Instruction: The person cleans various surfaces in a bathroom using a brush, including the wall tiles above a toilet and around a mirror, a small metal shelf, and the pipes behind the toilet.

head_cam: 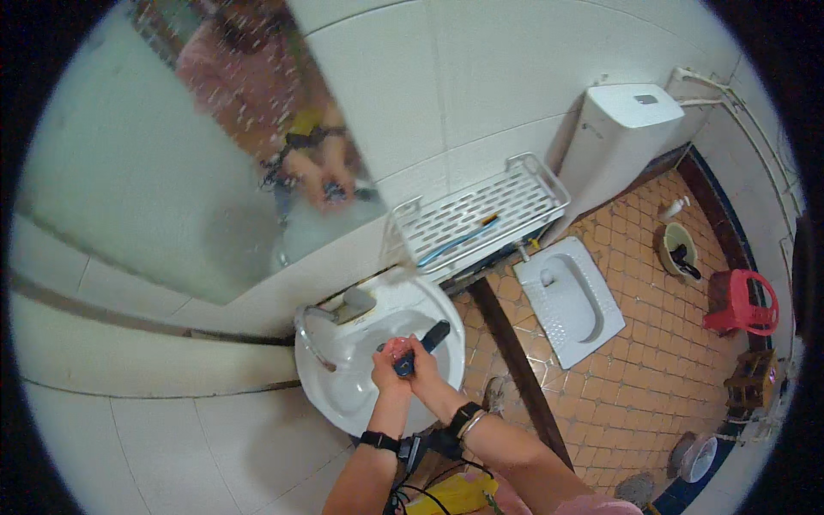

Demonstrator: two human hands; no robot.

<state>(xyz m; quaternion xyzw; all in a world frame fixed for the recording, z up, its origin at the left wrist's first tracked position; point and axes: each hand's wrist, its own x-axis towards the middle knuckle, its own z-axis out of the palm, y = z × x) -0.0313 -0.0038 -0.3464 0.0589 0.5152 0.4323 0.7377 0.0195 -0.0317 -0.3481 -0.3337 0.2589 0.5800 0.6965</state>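
Note:
Over the white ceramic washbasin [418, 296], my left hand [387, 374] and my right hand [425, 369] are cupped together. Between them they grip a dark blue object [404, 366], mostly hidden by the fingers, so its kind is unclear. A black, handle-like end [438, 335] sticks out beyond my right hand; whether it belongs to the blue object cannot be told. Something pinkish and wet-looking shows between the fingers. Left of the hands, the curved faucet [313, 342] arches over the bowl.
A mirror [129, 161] hangs above the basin. Beside it, a metal rack [450, 222] holds a blue-handled brush [450, 250]. A squat toilet [573, 302] sits in the tiled floor, below a cistern [611, 141]. A bucket [673, 241] and a red plastic stool [734, 302] stand right.

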